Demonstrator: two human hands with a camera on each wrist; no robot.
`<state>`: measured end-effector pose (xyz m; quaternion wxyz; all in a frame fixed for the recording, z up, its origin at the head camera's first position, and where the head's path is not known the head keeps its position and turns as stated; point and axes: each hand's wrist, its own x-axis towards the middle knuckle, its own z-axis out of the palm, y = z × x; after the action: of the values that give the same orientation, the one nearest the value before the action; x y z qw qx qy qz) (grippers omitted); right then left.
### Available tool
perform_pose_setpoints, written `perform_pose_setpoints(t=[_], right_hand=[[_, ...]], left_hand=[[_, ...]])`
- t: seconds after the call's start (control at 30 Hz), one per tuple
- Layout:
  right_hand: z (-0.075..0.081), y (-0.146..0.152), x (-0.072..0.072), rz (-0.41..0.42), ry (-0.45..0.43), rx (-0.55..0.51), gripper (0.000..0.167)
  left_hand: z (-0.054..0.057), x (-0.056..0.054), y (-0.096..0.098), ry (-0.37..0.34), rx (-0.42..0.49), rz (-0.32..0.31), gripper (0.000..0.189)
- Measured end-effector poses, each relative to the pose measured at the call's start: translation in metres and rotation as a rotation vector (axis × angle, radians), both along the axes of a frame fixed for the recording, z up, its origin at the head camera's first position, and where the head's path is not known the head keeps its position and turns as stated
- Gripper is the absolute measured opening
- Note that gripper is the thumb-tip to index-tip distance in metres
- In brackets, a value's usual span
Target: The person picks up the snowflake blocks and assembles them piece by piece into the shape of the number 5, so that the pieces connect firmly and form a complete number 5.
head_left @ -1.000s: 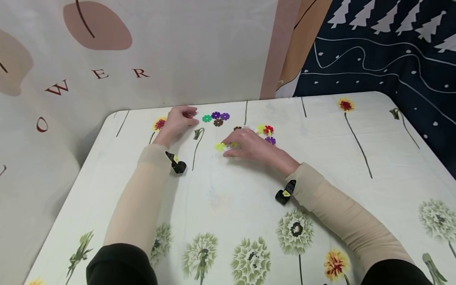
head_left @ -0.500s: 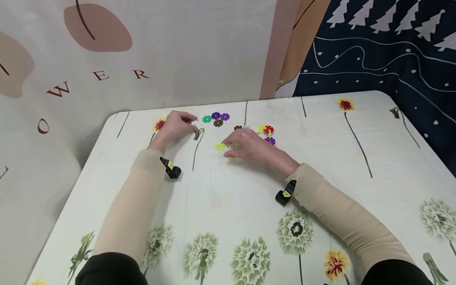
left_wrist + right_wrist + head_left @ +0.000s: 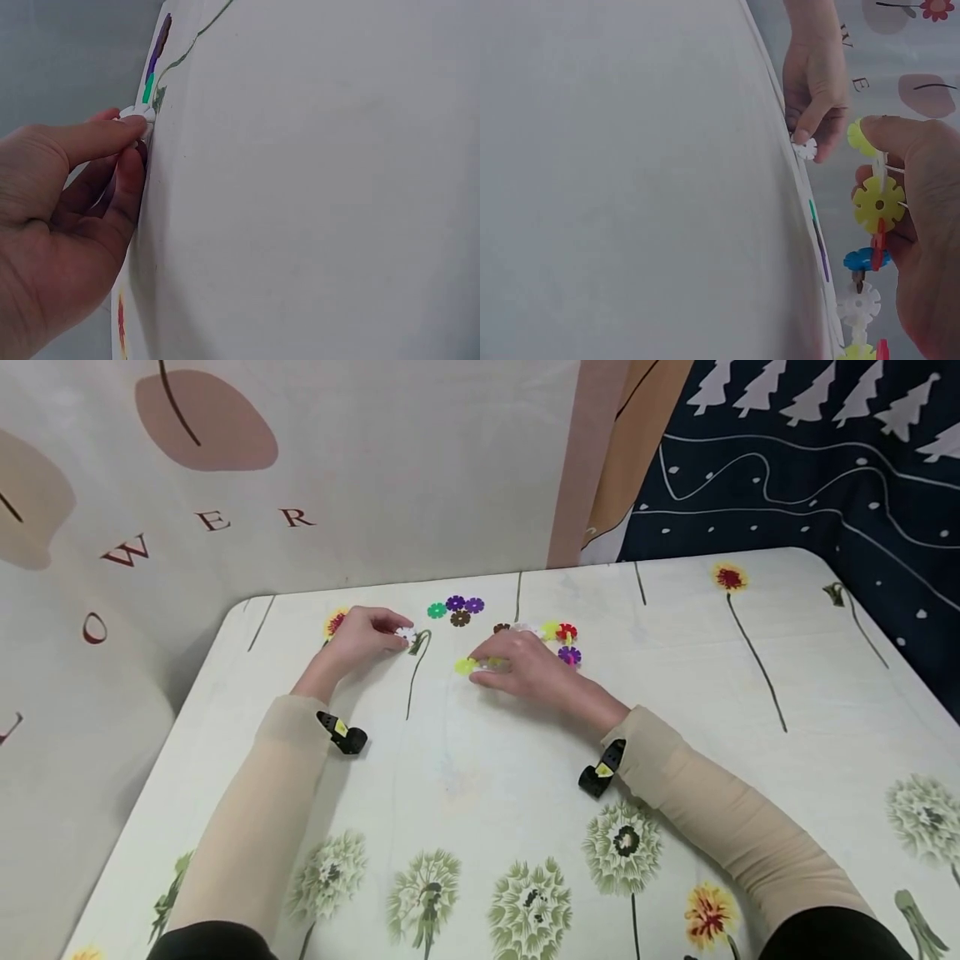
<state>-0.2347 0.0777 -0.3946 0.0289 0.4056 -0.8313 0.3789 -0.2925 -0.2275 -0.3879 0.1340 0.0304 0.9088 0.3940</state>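
Between thumb and fingers, my left hand pinches a white notched plastic disc, a snowflake-shaped building piece. In the left wrist view this disc is partly covered by the thumb. My right hand grips a chain of interlocked discs. At the chain's near end a yellow disc sticks out past the fingertips. The right wrist view shows more of the chain: a yellow disc, a blue disc and a clear white disc. The hand hides part of it in the head view.
Loose discs lie near the table's far edge: a green one, a brown one and two purple ones, such as this purple disc. A flower-printed cloth covers the table. A fabric backdrop hangs behind it.
My left hand has drawn back from the far edge, nearer to me and slightly left, and the white disc in its fingers has come into sight. My right hand stays almost still.
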Motion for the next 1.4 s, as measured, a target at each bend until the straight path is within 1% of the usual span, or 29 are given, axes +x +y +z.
perform_pose_setpoints(t=[0.23, 0.33, 0.47, 0.53, 0.63, 0.77, 0.9, 0.97, 1.1, 1.3, 1.4], right_hand=[[-0.006, -0.005, 0.003, -0.060, -0.024, -0.079, 0.027], [-0.008, -0.007, 0.005, -0.090, -0.052, -0.115, 0.027], [-0.009, -0.010, 0.006, -0.137, -0.100, -0.154, 0.024], [-0.010, -0.012, 0.006, -0.164, -0.116, -0.173, 0.022], [-0.011, -0.013, 0.005, -0.193, -0.126, -0.190, 0.018], [-0.011, -0.014, 0.004, -0.209, -0.114, -0.202, 0.015], [-0.012, -0.014, 0.005, -0.227, -0.095, -0.217, 0.011], [-0.012, -0.014, 0.005, -0.235, -0.093, -0.218, 0.010], [-0.013, -0.015, 0.004, -0.239, -0.089, -0.213, 0.009], [-0.014, -0.015, 0.004, -0.216, -0.074, -0.219, 0.008], [-0.015, -0.014, 0.004, -0.223, -0.073, -0.212, 0.008]], left_hand=[[-0.002, 0.002, 0.000, -0.011, 0.043, 0.026, 0.031], [-0.001, 0.004, 0.003, -0.022, 0.082, 0.030, 0.031], [0.000, 0.010, 0.008, -0.039, 0.144, 0.032, 0.030], [0.001, 0.013, 0.011, -0.054, 0.200, 0.034, 0.031], [0.002, 0.018, 0.015, -0.088, 0.317, 0.037, 0.030], [0.004, 0.025, 0.021, -0.137, 0.466, 0.039, 0.029], [0.008, 0.033, 0.028, -0.164, 0.546, 0.021, 0.029], [0.009, 0.036, 0.033, -0.168, 0.565, 0.001, 0.029], [0.011, 0.041, 0.043, -0.171, 0.575, -0.039, 0.028], [0.009, 0.044, 0.052, -0.192, 0.544, -0.080, 0.030], [0.008, 0.044, 0.055, -0.197, 0.520, -0.109, 0.029]])
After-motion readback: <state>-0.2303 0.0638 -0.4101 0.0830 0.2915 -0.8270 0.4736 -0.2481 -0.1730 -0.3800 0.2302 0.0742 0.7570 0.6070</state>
